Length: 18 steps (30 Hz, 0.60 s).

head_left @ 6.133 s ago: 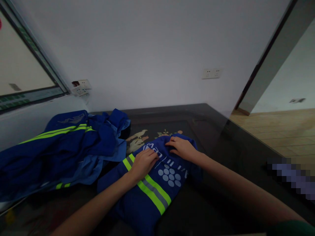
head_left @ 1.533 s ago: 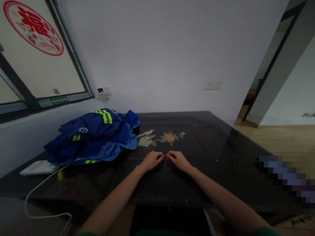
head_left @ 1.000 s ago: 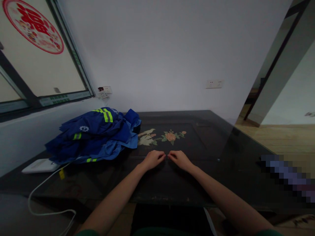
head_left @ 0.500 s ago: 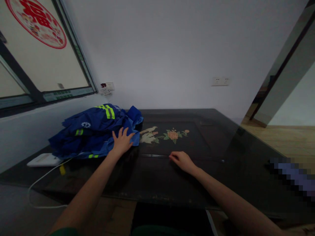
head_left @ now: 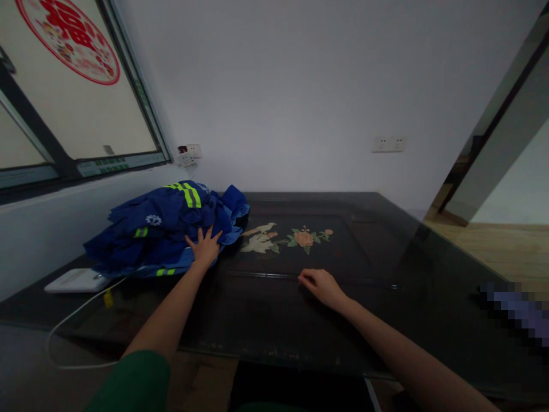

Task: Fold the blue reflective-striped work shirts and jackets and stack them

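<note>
A crumpled pile of blue clothing [head_left: 150, 229] with yellow-green reflective strips lies on the left side of the dark table [head_left: 274, 326]. My left hand [head_left: 204, 246] rests on the pile's front right part, its fingers spread over the cloth. My right hand [head_left: 321, 286] lies on the table to the right of the pile, apart from it. Its fingers are curled in, and nothing shows in them.
A white device [head_left: 75, 281] with a white cable [head_left: 64, 320] and a yellow tag [head_left: 108, 298] sits at the table's left. Inlaid flowers [head_left: 303, 238] decorate the tabletop. A pixelated object [head_left: 518, 312] is at the right edge. Wall sockets [head_left: 388, 144] are behind.
My left hand has moved left and slightly down on the clothing, and the cloth's right front edge has shifted left. My right hand stays nearly where it was; the view has shifted slightly.
</note>
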Tool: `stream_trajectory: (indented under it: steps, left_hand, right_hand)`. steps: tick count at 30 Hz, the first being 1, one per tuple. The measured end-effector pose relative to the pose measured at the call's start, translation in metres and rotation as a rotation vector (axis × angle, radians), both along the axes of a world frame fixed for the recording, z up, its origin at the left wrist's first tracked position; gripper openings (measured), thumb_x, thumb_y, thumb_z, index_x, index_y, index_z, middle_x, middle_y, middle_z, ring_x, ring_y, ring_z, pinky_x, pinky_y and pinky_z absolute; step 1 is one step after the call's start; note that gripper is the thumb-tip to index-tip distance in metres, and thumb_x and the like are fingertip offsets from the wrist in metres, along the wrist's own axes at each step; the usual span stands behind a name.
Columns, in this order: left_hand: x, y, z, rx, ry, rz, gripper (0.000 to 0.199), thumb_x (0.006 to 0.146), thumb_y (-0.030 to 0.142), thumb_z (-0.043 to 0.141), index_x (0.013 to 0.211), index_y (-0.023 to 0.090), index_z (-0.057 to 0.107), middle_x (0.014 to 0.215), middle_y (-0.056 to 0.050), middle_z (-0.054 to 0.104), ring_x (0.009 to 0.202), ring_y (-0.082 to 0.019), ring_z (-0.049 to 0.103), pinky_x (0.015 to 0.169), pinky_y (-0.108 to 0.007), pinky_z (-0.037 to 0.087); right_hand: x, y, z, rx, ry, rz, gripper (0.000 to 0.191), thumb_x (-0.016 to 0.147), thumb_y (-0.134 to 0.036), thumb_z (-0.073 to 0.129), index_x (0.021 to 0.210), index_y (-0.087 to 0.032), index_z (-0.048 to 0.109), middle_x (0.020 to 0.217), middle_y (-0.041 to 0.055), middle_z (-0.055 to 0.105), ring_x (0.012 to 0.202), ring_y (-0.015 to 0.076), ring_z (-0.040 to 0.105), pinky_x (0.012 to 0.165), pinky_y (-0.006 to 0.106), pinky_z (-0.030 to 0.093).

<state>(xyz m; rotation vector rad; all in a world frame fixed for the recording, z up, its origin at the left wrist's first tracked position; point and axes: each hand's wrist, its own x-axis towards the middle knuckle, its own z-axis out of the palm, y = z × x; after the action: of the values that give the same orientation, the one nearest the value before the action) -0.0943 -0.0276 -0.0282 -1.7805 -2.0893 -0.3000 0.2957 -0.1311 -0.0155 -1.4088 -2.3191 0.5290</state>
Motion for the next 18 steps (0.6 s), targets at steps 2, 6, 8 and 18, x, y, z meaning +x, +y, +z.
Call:
stream_trajectory:
  steps: [2,6,8,18]
  left_hand:
    - [0.002,0.004,0.001,0.008,-0.027,0.014,0.046,0.092,0.026,0.045,0.136,0.034,0.053,0.156,-0.006,0.030,0.143,-0.039,0.012,0.103,-0.075,0.003]
    - [0.008,0.016,0.003,0.021,-0.081,0.025,0.045,0.091,0.030,0.048,0.135,0.033,0.054,0.155,-0.007,0.030,0.144,-0.039,0.011,0.104,-0.074,-0.001]
    - [0.007,0.024,0.006,-0.006,-0.123,0.014,0.046,0.089,0.034,0.051,0.135,0.034,0.054,0.156,-0.006,0.029,0.143,-0.040,0.009,0.104,-0.074,-0.001]
    - [-0.030,0.031,0.034,-0.169,-0.246,-0.264,0.046,0.092,0.040,0.047,0.137,0.035,0.050,0.154,-0.003,0.034,0.141,-0.034,0.023,0.109,-0.059,0.019]
  right_hand:
    - [0.001,0.001,-0.002,-0.006,0.018,0.006,0.024,0.093,-0.028,0.047,0.083,-0.019,0.066,0.078,0.0039,0.068,0.072,0.0161,0.059,0.062,0.024,0.033]
    - [0.002,0.003,-0.006,0.000,0.042,0.021,0.023,0.092,-0.028,0.047,0.083,-0.018,0.066,0.079,0.0042,0.068,0.075,0.0170,0.061,0.065,0.025,0.034]
    - [0.002,0.003,-0.006,0.004,0.046,0.028,0.023,0.093,-0.028,0.047,0.083,-0.018,0.066,0.079,0.0044,0.068,0.075,0.0169,0.061,0.064,0.025,0.034]
    - [0.003,0.004,-0.005,-0.018,0.032,0.028,0.023,0.093,-0.028,0.046,0.083,-0.018,0.065,0.079,0.0042,0.068,0.073,0.0165,0.060,0.064,0.024,0.034]
